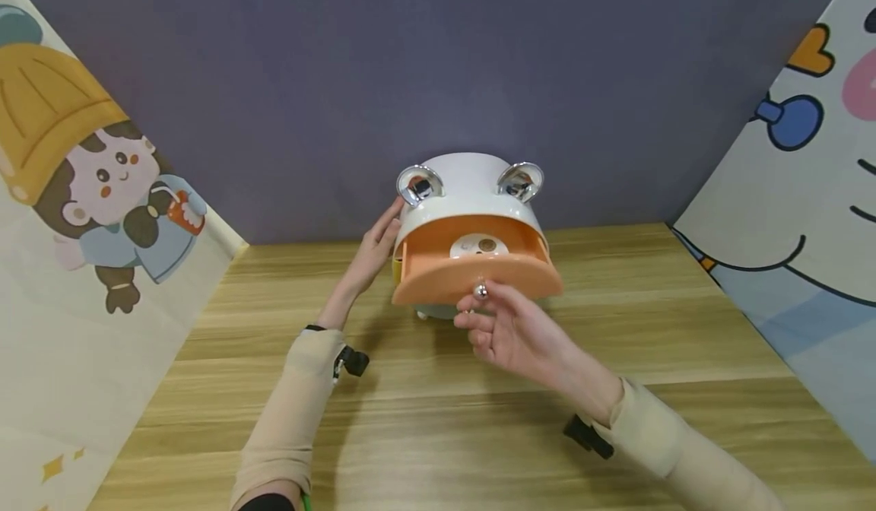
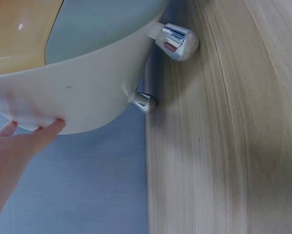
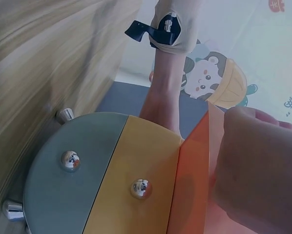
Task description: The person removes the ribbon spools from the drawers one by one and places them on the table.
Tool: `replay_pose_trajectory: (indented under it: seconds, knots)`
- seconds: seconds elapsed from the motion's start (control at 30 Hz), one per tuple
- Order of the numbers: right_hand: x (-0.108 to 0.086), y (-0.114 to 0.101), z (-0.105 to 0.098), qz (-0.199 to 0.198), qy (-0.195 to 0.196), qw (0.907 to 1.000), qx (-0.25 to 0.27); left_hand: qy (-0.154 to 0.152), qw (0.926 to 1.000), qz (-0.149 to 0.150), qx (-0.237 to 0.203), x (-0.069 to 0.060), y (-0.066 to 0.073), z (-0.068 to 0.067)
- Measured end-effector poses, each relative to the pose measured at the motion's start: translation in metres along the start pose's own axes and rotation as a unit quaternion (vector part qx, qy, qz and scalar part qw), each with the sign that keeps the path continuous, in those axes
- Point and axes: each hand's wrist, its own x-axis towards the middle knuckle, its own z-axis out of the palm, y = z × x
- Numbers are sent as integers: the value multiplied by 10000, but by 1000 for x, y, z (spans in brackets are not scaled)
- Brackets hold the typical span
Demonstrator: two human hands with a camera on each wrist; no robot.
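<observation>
A small rounded white cabinet [image 1: 465, 184] with two silver ears stands on the table against the back wall. Its top orange drawer [image 1: 438, 279] is pulled out; inside shows a white oval patch [image 1: 467, 245] with a brown round mark. My right hand [image 1: 513, 336] pinches the drawer's silver knob [image 1: 480, 291] between thumb and curled fingers. Against the cabinet's left side rests my left hand [image 1: 372, 252], its fingertips touching the white shell in the left wrist view. Below the orange drawer, the right wrist view shows a yellow drawer [image 3: 131, 161] and a grey-green drawer [image 3: 82, 146], both closed.
The cabinet stands on short silver feet [image 2: 177, 41] on a wood-grain table [image 1: 424, 420]. A grey-blue wall [image 1: 308, 100] rises close behind it. Cartoon-printed panels flank the table at left [image 1: 55, 328] and right [image 1: 739, 214].
</observation>
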Motion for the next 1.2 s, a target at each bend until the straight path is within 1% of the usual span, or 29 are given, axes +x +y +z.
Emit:
replay_pose_trajectory:
  seconds: [0.17,0.3,0.4,0.47,0.7,0.87,1.07,1.2]
  knots:
    - [-4,2,1,20,-52,10000,7,-12,10000,-35,-83,1,0,0]
    - [-6,5,1,-2,-110,9999,-4,29,10000,-57,-61,1,3,0]
    - [-7,7,2,12,-139,9999,-35,31,9999,-147,-66,0,5,0]
    - [-8,9,2,34,-152,9999,-47,26,9998,-169,-94,0,5,0]
    - [-12,13,3,74,-242,9997,-29,63,9999,-108,-88,-1,0,-1]
    - [-15,16,2,99,-375,9992,16,91,9999,-38,-68,-1,-2,0]
    - [-19,18,2,43,-509,9987,42,74,10000,-5,-54,-1,-1,0]
    - [-22,20,2,17,-576,9983,67,61,10000,-59,-39,-2,0,0]
